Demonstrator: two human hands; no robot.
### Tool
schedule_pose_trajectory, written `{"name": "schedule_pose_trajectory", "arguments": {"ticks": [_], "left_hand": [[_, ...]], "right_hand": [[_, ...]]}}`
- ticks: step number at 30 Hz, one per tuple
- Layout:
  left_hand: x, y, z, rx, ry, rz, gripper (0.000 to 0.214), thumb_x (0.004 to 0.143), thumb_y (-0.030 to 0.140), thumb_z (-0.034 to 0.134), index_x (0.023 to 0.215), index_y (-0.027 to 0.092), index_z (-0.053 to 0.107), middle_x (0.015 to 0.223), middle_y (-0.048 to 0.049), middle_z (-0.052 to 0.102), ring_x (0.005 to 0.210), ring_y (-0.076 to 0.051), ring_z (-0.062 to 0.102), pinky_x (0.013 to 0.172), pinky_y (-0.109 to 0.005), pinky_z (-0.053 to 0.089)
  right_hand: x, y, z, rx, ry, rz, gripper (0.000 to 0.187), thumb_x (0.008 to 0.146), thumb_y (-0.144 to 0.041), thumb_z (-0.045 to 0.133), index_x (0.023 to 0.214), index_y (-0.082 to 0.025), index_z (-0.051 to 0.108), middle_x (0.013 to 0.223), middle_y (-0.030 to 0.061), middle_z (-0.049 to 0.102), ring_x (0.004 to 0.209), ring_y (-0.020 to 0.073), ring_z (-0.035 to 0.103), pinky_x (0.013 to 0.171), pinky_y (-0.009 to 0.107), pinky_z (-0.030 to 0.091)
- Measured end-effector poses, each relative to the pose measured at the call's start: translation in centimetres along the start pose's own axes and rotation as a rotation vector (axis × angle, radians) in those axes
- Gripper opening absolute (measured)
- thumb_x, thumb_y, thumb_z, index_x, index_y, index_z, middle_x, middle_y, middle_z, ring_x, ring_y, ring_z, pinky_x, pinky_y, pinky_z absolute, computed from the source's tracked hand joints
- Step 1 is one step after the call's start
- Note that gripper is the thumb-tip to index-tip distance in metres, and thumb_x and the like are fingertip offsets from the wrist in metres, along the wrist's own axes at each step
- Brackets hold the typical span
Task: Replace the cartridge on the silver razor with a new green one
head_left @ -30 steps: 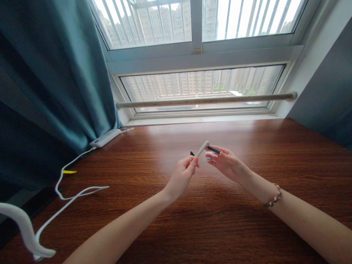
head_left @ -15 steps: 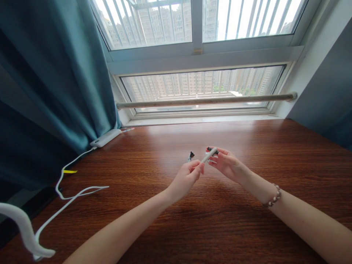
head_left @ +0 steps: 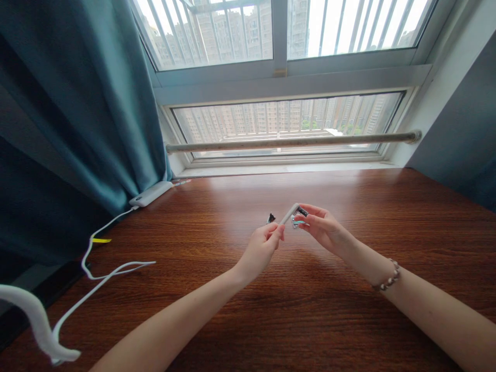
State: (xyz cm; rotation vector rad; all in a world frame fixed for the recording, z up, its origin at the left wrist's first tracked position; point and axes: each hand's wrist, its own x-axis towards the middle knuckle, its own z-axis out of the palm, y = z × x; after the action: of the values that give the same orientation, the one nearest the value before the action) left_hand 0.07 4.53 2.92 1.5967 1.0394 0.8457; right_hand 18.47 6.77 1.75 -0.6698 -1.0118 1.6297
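Observation:
My left hand [head_left: 260,247] is closed in a pinch round the lower end of a short white stick [head_left: 290,213] that slants up to the right. My right hand [head_left: 323,228] holds a small dark part with a clear, greenish piece [head_left: 299,217] between its fingertips, and the stick's upper end meets that part. Both hands hover just above the wooden desk [head_left: 294,310]. A small black piece [head_left: 270,218] lies on the desk just behind my left hand. A bead bracelet [head_left: 387,277] is on my right wrist.
A white power bank [head_left: 151,193] lies at the back left by the teal curtain [head_left: 73,108], with a white cable [head_left: 104,258] trailing across the desk's left side to a thick white strap [head_left: 34,320]. A window with a rail [head_left: 290,141] runs along the far edge.
The white stick's tip dropped toward my right fingers half a second ago and has tilted back up against the dark part. Both hands stayed in about the same place.

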Motion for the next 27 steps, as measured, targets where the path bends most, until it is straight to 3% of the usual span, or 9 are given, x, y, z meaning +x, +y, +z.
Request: {"name": "schedule_pose_trajectory", "arguments": {"ticks": [5, 9, 11, 18, 27], "left_hand": [[0.2, 0.1, -0.2, -0.094, 0.039, -0.009, 0.036, 0.082, 0.048, 0.038, 0.069, 0.015, 0.044, 0.045, 0.0081, 0.024, 0.039, -0.004, 0.022, 0.040, -0.018, 0.017], [-0.1, 0.2, 0.1, -0.095, -0.039, 0.007, 0.035, 0.082, 0.047, 0.040, 0.070, 0.015, 0.046, 0.047, 0.0075, 0.025, 0.040, -0.004, 0.022, 0.041, -0.018, 0.017], [-0.2, 0.0, 0.3, -0.069, -0.056, 0.015, 0.035, 0.082, 0.047, 0.040, 0.070, 0.015, 0.047, 0.047, 0.0069, 0.027, 0.042, -0.005, 0.024, 0.041, -0.018, 0.017], [-0.1, -0.6, 0.5, -0.143, -0.046, -0.027, 0.035, 0.083, 0.048, 0.039, 0.071, 0.015, 0.046, 0.046, 0.0077, 0.024, 0.040, -0.004, 0.021, 0.040, -0.018, 0.015], [-0.2, -0.4, 0.6, -0.201, -0.070, -0.046, 0.035, 0.082, 0.048, 0.041, 0.072, 0.015, 0.046, 0.046, 0.0079, 0.025, 0.039, -0.004, 0.020, 0.039, -0.017, 0.015]], "right_hand": [[0.0, -0.3, 0.0, -0.391, 0.016, -0.154, 0.034, 0.064, -0.026, 0.069, 0.097, -0.021, 0.062, 0.099, 0.0051, 0.064, 0.085, 0.0164, 0.058, 0.079, 0.033, 0.044], [-0.3, -1.2, 0.1, -0.909, 0.097, -0.429, 0.039, 0.062, -0.027, 0.069, 0.099, -0.018, 0.059, 0.098, 0.0058, 0.063, 0.084, 0.0178, 0.057, 0.080, 0.035, 0.045], [-0.4, -1.7, 0.2, -1.059, 0.114, -0.546, 0.038, 0.064, -0.026, 0.067, 0.099, -0.018, 0.058, 0.097, 0.0054, 0.063, 0.085, 0.0177, 0.057, 0.080, 0.034, 0.045], [-0.8, -2.3, 0.1, -1.145, 0.149, -0.685, 0.035, 0.064, -0.026, 0.066, 0.097, -0.018, 0.056, 0.088, 0.0047, 0.064, 0.079, 0.0177, 0.060, 0.075, 0.032, 0.049], [-1.1, -2.2, 0.1, -1.117, 0.050, -0.725, 0.038, 0.067, -0.023, 0.065, 0.104, -0.020, 0.054, 0.096, 0.0053, 0.062, 0.086, 0.0191, 0.059, 0.080, 0.034, 0.049]]}}
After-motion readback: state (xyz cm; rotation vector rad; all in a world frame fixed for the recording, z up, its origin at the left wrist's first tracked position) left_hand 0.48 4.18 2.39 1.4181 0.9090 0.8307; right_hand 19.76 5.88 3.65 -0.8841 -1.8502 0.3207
